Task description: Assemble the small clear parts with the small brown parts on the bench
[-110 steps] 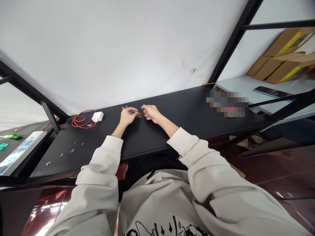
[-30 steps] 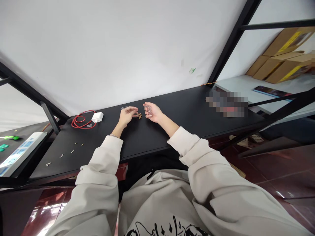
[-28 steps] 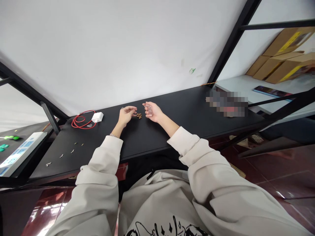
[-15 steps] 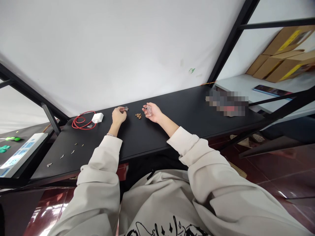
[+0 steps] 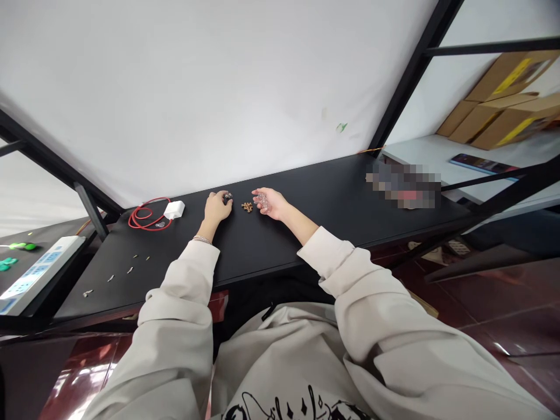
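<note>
My left hand (image 5: 217,207) is palm down over the black tabletop, its thumb and fingers curved and apart around small dark, shiny pieces (image 5: 227,197). Whether the fingertips touch these pieces is too small to tell. Palm up, my right hand (image 5: 273,205) has its fingers curled round several small clear plastic pieces (image 5: 262,201). A small pile of brown pieces (image 5: 247,207) lies on the tabletop between my two hands, touched by neither.
On the black table (image 5: 258,251), a white charger (image 5: 174,210) with a coiled red cable (image 5: 136,219) lies left. Tiny scraps (image 5: 111,278) are scattered near a power strip (image 5: 37,274). A blurred-out item (image 5: 405,185) sits right. Black frame posts (image 5: 405,76) rise at both ends.
My left hand has shifted slightly right, and its thumb and fingers have spread from a pinch near a clear piece. My right hand still cups the clear pieces, its fingers slightly moved.
</note>
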The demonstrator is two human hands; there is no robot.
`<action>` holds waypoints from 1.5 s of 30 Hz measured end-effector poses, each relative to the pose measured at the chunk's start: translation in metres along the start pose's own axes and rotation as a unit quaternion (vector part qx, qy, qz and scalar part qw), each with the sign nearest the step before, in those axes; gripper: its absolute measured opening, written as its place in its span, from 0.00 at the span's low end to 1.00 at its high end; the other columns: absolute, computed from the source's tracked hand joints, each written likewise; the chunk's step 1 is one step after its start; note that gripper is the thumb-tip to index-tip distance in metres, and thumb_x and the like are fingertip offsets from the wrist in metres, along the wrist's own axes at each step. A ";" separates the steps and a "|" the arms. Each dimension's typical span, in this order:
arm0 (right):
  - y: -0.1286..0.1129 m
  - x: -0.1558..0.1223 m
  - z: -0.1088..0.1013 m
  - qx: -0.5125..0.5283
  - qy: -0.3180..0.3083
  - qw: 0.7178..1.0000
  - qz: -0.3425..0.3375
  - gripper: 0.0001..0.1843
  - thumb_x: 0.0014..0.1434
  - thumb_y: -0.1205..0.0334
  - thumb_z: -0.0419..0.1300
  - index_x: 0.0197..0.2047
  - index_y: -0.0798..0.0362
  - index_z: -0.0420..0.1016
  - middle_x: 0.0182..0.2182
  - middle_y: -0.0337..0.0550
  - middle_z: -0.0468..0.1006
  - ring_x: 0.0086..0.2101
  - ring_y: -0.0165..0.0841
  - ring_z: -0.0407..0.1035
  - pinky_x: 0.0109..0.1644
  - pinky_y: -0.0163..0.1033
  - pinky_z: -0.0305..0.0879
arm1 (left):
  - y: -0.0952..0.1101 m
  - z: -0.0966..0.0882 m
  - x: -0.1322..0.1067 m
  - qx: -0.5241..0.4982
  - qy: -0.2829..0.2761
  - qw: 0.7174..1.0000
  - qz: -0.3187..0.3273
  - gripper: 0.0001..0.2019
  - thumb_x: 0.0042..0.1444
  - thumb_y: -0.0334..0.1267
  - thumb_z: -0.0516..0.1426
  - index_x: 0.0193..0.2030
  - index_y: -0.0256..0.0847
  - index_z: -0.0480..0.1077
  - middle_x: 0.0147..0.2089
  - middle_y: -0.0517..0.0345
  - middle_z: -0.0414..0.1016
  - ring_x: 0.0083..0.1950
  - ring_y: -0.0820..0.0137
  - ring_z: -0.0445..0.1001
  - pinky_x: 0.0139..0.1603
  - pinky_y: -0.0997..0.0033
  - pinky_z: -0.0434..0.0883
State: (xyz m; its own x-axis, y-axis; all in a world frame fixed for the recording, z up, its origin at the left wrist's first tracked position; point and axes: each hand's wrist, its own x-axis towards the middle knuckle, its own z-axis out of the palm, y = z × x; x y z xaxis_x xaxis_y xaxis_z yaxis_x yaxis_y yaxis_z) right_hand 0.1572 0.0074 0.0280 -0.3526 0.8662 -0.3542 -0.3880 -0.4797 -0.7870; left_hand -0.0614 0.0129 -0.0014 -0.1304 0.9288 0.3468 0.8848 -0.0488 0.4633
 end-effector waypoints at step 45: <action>-0.010 -0.002 -0.006 0.152 -0.087 0.984 0.040 0.08 0.64 0.68 0.48 0.39 0.57 0.68 0.24 0.43 0.67 0.19 0.24 0.57 0.13 0.23 0.46 | 0.016 -0.006 -0.009 -0.057 0.030 0.996 0.055 0.08 0.58 0.36 0.59 0.41 0.39 0.78 0.41 0.51 0.77 0.33 0.67 0.71 0.45 0.64 0.69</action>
State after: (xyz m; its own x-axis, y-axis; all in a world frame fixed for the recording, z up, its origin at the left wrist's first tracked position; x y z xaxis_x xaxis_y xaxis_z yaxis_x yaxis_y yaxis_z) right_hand 0.1667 0.0109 0.0333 -0.5221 0.8000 -0.2957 -0.5811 -0.5875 -0.5632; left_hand -0.0484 0.0020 0.0078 -0.0657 0.8919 0.4475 0.8388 -0.1936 0.5089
